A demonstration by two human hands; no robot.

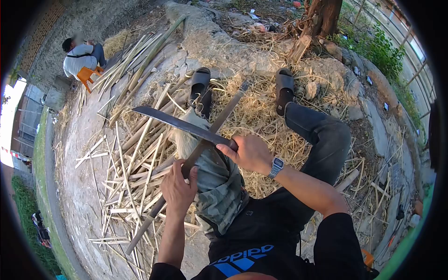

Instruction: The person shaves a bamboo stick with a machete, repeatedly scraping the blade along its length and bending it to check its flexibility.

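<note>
My right hand [251, 153] is closed round the handle of a long dark machete [179, 124], whose blade points to the upper left. The blade lies across a long bamboo pole [226, 108]. Wrapped round that pole, below the crossing, is my left hand [179, 187]. The pole runs diagonally from between my feet to the lower left, over my left thigh. A camouflage cloth [215, 196] covers that thigh, with a pale sack-like piece [185, 140] near the knee.
Split bamboo strips [135, 172] are heaped at the left, and curly shavings [254, 126] cover the ground between my sandalled feet. A person [84, 57] sits on an orange chair [87, 77] at the upper left. A tree trunk [322, 18] and rocks [329, 77] stand ahead.
</note>
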